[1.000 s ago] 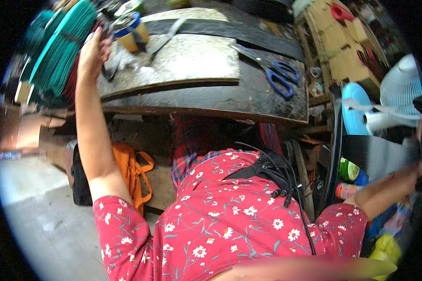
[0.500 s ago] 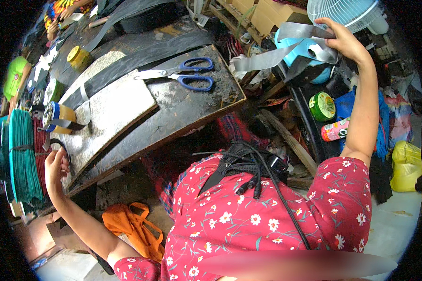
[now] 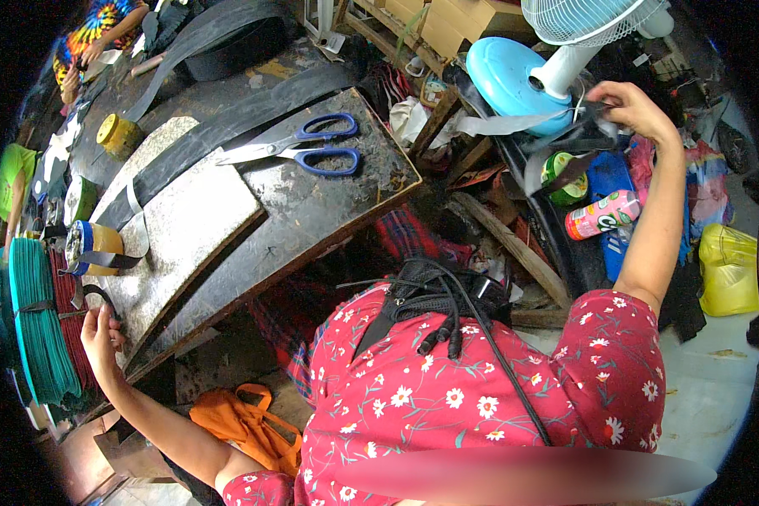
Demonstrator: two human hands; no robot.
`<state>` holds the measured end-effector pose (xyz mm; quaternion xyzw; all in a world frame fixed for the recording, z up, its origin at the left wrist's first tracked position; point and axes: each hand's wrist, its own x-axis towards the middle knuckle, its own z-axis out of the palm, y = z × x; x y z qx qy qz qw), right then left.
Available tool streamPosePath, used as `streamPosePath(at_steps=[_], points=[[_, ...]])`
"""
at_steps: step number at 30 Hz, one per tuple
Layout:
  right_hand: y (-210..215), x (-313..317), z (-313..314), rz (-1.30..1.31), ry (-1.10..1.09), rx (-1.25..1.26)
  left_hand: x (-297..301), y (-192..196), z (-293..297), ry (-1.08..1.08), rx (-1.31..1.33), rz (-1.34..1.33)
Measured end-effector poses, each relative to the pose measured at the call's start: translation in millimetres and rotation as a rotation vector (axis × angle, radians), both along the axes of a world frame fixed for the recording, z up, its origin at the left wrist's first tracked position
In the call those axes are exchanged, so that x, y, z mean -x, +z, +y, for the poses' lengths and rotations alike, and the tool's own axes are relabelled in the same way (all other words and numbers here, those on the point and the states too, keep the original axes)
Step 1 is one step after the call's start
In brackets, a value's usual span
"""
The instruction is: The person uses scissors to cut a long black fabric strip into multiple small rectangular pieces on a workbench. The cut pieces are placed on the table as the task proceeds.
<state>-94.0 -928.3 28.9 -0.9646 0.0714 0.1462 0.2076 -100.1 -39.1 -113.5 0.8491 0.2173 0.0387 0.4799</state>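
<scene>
One grey strip (image 3: 511, 125) runs leftward from right hand (image 3: 635, 110) clamping it; left hand (image 3: 103, 339): can't tell grip.

A limp grey-to-black strip (image 3: 514, 124) hangs bent beyond the right edge of the table (image 3: 379, 156); a thin black band (image 3: 103, 292) arcs near its left end.

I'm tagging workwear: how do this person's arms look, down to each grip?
Short red sleeves printed with white, yellow-centred flowers; forearms bare, no cables on them. The left grip and right grip show no gloves.
</scene>
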Motion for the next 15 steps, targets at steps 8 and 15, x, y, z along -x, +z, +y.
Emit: streamPosePath(at_steps=[8, 15], points=[[-13.2, 6.7, -168.6, -0.649, -0.664, 0.787, 7.8, 1.0, -4.0, 0.094, -0.083, -0.193], [-22.9, 13.9, -69.1, -0.198, -0.442, 0.806, 22.7, 31.7, -73.7, 0.28, -0.7, -0.659]])
